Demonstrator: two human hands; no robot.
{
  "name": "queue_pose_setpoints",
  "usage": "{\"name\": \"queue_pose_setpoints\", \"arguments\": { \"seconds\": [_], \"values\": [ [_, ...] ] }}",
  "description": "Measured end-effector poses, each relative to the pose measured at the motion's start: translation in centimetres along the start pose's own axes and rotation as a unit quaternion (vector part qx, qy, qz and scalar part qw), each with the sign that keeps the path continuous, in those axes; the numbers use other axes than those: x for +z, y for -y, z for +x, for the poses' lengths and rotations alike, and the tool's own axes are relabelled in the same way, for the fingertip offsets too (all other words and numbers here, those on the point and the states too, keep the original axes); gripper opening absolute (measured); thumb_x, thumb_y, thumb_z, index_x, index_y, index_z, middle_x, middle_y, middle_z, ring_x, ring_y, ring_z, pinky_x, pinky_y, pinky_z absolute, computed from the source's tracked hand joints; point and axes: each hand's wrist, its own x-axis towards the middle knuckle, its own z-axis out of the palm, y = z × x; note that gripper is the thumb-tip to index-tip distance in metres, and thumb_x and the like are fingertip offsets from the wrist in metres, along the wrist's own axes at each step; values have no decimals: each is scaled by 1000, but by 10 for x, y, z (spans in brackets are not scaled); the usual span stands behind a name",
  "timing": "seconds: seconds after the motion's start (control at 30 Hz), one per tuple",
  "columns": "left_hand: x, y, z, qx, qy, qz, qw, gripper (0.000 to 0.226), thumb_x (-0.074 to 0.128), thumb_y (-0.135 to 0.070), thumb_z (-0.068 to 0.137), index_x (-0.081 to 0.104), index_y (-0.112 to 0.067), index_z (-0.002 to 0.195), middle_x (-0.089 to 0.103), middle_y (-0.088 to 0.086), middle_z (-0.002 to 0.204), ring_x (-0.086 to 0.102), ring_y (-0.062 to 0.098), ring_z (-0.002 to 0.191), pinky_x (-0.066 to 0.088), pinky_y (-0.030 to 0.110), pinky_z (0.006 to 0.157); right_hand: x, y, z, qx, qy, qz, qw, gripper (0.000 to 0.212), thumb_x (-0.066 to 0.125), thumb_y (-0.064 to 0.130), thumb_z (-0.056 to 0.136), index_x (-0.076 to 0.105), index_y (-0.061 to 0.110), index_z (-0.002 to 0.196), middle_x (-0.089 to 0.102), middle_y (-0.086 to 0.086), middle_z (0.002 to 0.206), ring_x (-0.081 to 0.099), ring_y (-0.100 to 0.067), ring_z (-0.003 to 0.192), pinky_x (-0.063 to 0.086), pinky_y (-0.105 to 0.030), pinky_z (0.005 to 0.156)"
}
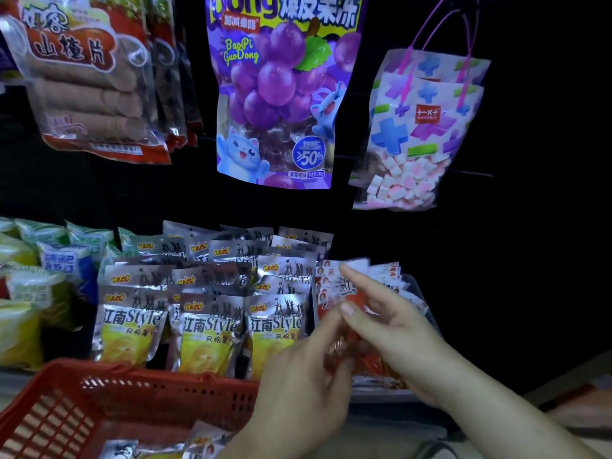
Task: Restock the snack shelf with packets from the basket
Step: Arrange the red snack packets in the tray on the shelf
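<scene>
left hand [299,389] blurred, covering the red packets [326,286]; basket [149,376] cut off at lower left.

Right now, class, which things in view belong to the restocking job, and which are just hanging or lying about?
Job: basket, silver packets, red packets, left hand, right hand.
Idle: grape bag, marshmallow bag, hawthorn bags, green packets.
</scene>
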Motion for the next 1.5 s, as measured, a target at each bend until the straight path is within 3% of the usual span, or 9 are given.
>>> {"name": "queue_pose_setpoints", "arguments": {
  "seconds": [0.2,0.33,0.53,0.63,0.7,0.93,1.03,1.23,1.5],
  "values": [
    [2,10,3,-34,-16,-101,994,50,64,-52,95,46,-60,141,52,-34,136,47,-5,132,46,18,99,-12,-5,4,31,-80,-10,996,59,57,-1,101,66,53,124,59,15,143,50,-11,137,41,-47,118],
    [2,18,8,-35,-31,-39,998,59,68,-60,88,46,-57,143,37,-35,147,33,-9,142,34,17,110,-11,-4,2,11,-49,-18,999,75,50,-10,101,57,56,134,63,23,134,62,1,120,53,-21,97],
    [9,8,7,-39,-57,23,997,83,50,-83,80,37,-46,153,31,-33,149,21,-11,141,21,14,113,-5,4,2,18,-18,-11,1000,74,55,8,104,36,69,142,75,24,93,63,14,104,46,-16,90],
    [9,7,12,-51,-76,4,996,82,55,-80,78,45,-41,150,41,-29,129,39,-7,126,36,13,101,-4,6,1,39,-13,52,998,59,55,22,105,42,68,139,74,2,119,66,-12,122,47,-38,107],
    [9,8,16,-63,-59,-52,995,69,67,-60,85,46,-43,148,46,-31,118,52,-5,113,47,15,86,-3,8,0,59,-2,116,991,51,47,20,107,45,58,142,75,-3,123,73,-24,110,58,-38,87],
    [4,-8,16,-18,29,-25,999,72,64,-45,95,22,-62,151,47,-40,132,55,8,100,42,10,68,-12,-3,4,65,-24,107,992,36,45,22,109,61,39,137,62,-10,141,68,-31,116,58,-44,77],
    [0,-7,20,-82,25,-177,980,65,57,-16,102,36,-57,148,69,-25,115,61,5,60,46,20,56,-14,-6,6,65,-82,75,992,37,54,26,106,57,42,140,55,-1,145,74,-27,98,61,-54,85],
    [-14,4,31,-156,72,-352,920,41,49,-2,105,57,-27,137,76,6,113,71,28,107,58,45,95,-30,-16,11,28,-111,-86,990,51,75,22,92,54,34,137,74,8,101,69,-3,93,55,-29,84],
    [12,40,47,-160,-43,-204,965,14,66,-15,99,76,-19,91,78,-1,82,74,21,80,61,33,73,-32,-23,16,-15,-108,-161,981,11,75,12,92,65,14,97,68,-4,90,67,-15,88,55,-33,83]
  ]
}}
